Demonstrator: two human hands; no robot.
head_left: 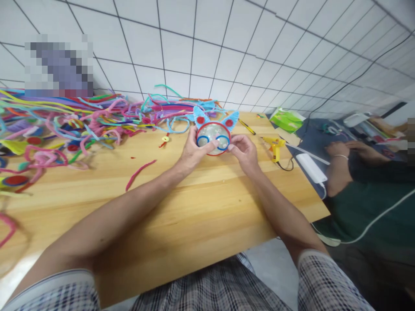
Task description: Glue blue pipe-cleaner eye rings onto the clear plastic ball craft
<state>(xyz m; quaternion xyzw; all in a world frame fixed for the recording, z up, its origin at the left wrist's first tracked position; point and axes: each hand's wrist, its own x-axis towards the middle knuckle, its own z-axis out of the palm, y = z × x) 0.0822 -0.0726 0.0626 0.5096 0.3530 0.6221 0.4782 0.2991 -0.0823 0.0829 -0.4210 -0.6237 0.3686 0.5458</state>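
Observation:
A round, clear craft ball (212, 131) stands upright over the table between my hands. It has a red rim, two blue pipe-cleaner ears (231, 121) with red dots, and two blue rings like eyes. My left hand (193, 149) is closed around its left side, the thumb lying across the front near the right ring. At the lower right edge, my right hand (244, 152) has its thumb and curled forefinger closed against the rim. Whether anything small lies between those fingertips is too fine to make out.
Tangled coloured pipe cleaners (106, 112) cover the table's back left. A red strand (139, 174) lies nearer. To the right are a yellow glue gun (276, 149), a yellow-black pen (247, 127), a white power strip (311, 168), and another person's hand (337, 149) beyond the edge.

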